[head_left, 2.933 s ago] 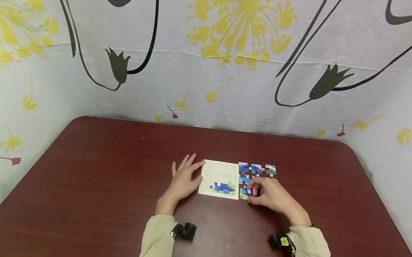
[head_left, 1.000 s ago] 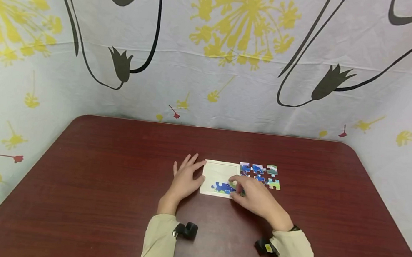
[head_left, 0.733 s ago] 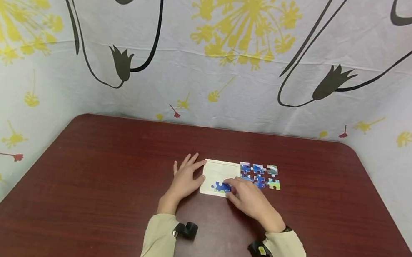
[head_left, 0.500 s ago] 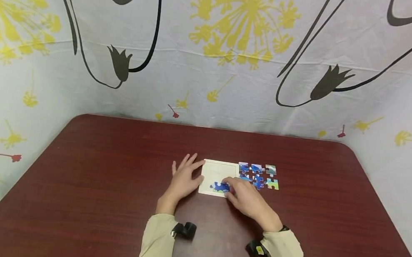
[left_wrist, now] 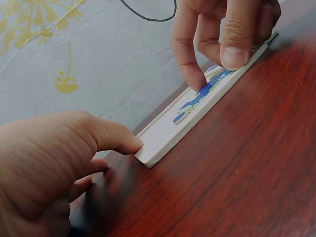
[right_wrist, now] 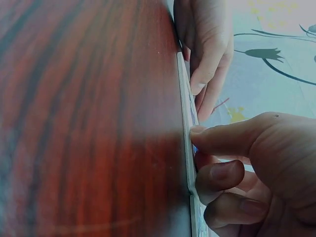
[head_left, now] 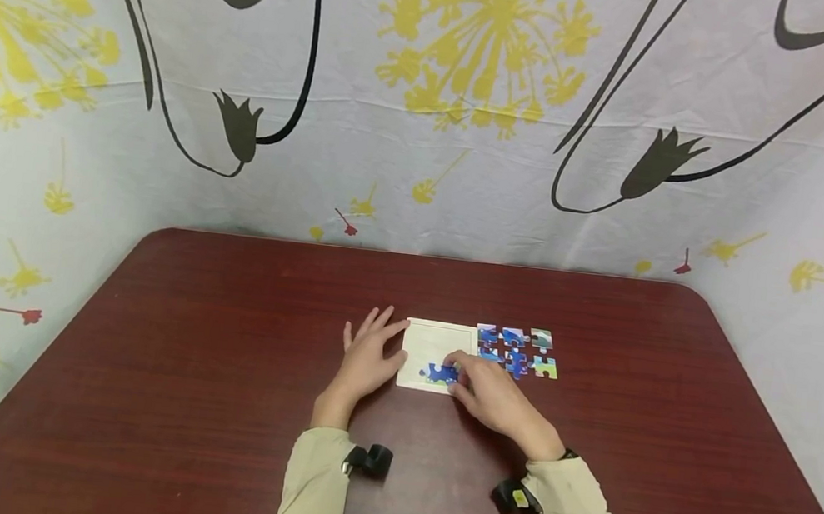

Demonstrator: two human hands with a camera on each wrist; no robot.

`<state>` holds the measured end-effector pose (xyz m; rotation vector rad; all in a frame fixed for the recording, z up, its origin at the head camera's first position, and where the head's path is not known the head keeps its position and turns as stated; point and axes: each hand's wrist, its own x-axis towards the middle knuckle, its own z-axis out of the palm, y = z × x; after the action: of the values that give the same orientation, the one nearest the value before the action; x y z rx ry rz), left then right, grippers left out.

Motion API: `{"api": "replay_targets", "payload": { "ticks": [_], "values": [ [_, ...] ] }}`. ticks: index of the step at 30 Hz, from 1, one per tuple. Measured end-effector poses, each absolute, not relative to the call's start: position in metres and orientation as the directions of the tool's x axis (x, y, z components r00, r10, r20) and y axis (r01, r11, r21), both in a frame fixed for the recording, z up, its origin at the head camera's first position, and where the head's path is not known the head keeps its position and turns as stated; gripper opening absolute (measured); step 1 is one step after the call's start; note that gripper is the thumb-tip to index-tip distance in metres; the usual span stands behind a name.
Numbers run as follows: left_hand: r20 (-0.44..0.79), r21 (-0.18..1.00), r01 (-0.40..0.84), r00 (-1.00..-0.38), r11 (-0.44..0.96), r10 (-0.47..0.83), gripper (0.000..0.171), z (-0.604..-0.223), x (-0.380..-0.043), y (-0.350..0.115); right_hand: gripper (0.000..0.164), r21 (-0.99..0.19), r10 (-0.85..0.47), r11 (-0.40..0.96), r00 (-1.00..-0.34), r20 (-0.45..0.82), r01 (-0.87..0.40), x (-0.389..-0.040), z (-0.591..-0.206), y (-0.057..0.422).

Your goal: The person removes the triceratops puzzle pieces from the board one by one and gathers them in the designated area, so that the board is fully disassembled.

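A shallow cream puzzle tray (head_left: pixel 427 341) lies flat on the table. Along its near edge sits a blue-and-green puzzle piece (head_left: pixel 439 373), also seen in the left wrist view as a blue piece (left_wrist: pixel 197 98). My left hand (head_left: pixel 365 363) is at the tray's left side, its thumb and index finger against the rim and the other fingers spread on the table. With thumb and fingertips, my right hand (head_left: pixel 494 393) pinches a puzzle piece down in the tray's near right part, beside the blue one. The hand hides most of that piece.
Several loose puzzle pieces (head_left: pixel 514 360) lie in two rows on the table right of the tray, the closest ones up against it. The dark red table (head_left: pixel 219 371) runs back to a patterned white curtain (head_left: pixel 408 148).
My right hand has moved left from the loose pieces into the tray. The nearest loose piece has left its spot. Over the last half second both hands have stayed almost still.
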<state>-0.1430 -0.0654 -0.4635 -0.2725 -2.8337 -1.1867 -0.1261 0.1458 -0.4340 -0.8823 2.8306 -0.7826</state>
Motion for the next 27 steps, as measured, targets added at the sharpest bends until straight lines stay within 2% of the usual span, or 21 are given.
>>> {"api": "replay_targets", "payload": {
  "ticks": [10, 21, 27],
  "values": [
    [0.112, 0.706, 0.181, -0.983, 0.685, 0.145, 0.047, -0.4630, -0.1434, -0.0658, 0.029, -0.467, -0.563, 0.695, -0.818, 0.120, -0.547, -0.1260, -0.4344, 0.1465],
    [0.120, 0.698, 0.186, -0.982, 0.692, 0.143, 0.047, -0.4635, -0.1430, -0.0664, 0.031, -0.458, -0.500, 0.710, -0.841, 0.205, -0.534, -0.1233, -0.4351, 0.1435],
    [0.120, 0.699, 0.188, -0.982, 0.691, 0.145, 0.047, -0.4626, -0.1422, -0.0670, 0.029, -0.416, -0.502, 0.716, -0.828, 0.250, -0.560, -0.1238, -0.4365, 0.1431]
  ]
}}
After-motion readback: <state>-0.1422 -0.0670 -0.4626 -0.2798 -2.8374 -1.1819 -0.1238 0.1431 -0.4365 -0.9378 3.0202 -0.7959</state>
